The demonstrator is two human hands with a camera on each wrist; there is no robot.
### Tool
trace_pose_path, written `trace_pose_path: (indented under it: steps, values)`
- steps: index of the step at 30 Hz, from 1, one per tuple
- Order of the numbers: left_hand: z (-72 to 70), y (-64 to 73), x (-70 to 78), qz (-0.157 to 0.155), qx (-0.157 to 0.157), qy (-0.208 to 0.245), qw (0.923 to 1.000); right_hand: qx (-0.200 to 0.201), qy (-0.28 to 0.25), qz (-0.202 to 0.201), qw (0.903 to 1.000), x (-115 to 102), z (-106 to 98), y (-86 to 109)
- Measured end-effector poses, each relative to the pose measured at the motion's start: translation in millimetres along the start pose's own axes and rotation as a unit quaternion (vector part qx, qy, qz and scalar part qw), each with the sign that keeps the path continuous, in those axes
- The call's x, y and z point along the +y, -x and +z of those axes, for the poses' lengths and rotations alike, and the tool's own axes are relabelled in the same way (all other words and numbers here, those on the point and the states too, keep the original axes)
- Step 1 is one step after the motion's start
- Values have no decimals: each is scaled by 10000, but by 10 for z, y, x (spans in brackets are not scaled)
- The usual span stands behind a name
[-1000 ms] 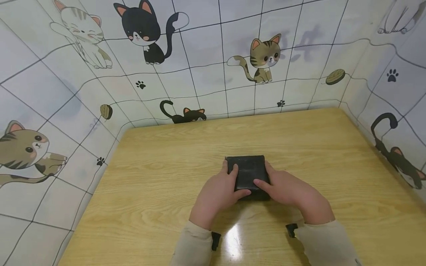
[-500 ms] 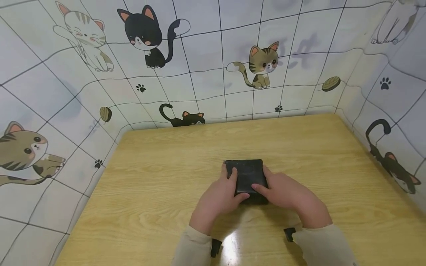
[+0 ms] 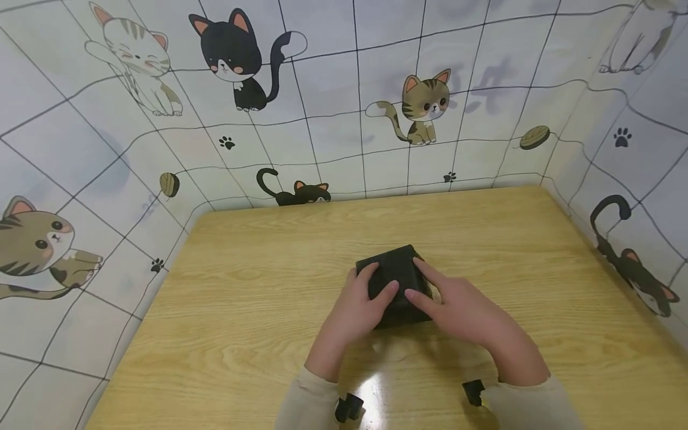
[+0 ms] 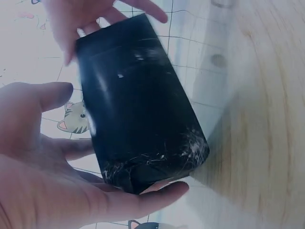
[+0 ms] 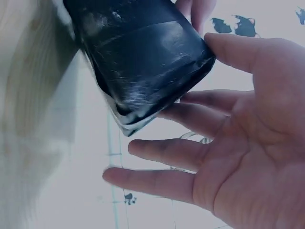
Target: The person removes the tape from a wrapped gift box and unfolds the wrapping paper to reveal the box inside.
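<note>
Mid-frame: glossy black, scuffed, squarish box (image 3: 402, 272), askew, gripped by left hand (image 3: 356, 307) and right hand (image 3: 457, 307). Likely turning step; next calls for even grip.

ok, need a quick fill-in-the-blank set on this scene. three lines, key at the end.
1. The person's left hand and right hand both touch one box, whose colour is ____.
2. The cartoon animals printed on the wall covering are all ____.
3. The tabletop shows a pale yellowish-brown grain like that of ____.

Missing words: black; cats; wood.
</note>
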State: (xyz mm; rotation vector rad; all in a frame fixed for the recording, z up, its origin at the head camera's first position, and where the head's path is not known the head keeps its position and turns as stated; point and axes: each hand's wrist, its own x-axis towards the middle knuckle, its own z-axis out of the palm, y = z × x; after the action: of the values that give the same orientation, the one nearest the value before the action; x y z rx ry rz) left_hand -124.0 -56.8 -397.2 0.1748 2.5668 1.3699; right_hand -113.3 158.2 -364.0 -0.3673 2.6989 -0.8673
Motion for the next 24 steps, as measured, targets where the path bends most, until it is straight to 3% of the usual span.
trace_pose_path:
  steps: [5,9,12,14,17,19,21,24]
  values:
    - [-14,-27,-7,69,-100,634,9979,376,-262,-307,9985,-115,-27,49]
    - [-15,-30,25,-33,-442,1507,9876,961,-297,-730,9923,-221,-5,92]
    - [-23,-39,27,-58,-761,2296,9703,1544,-198,-1232,9801,-314,46,113]
    - [-26,-62,-2,18,-1042,2884,9518,1771,-87,-1569,9716,-361,101,106]
    - [-25,-83,-61,-2,-1387,3618,9219,1700,107,-1914,9666,-400,192,74]
    - [-20,-91,-102,-136,-1355,3834,9135,1485,245,-1936,9695,-409,243,60]
    - [-23,-89,-129,-280,-1104,3696,9222,1251,333,-1878,9736,-406,282,55]
    - [-54,-79,-152,-337,-656,2962,9523,876,374,-1814,9788,-400,322,59]
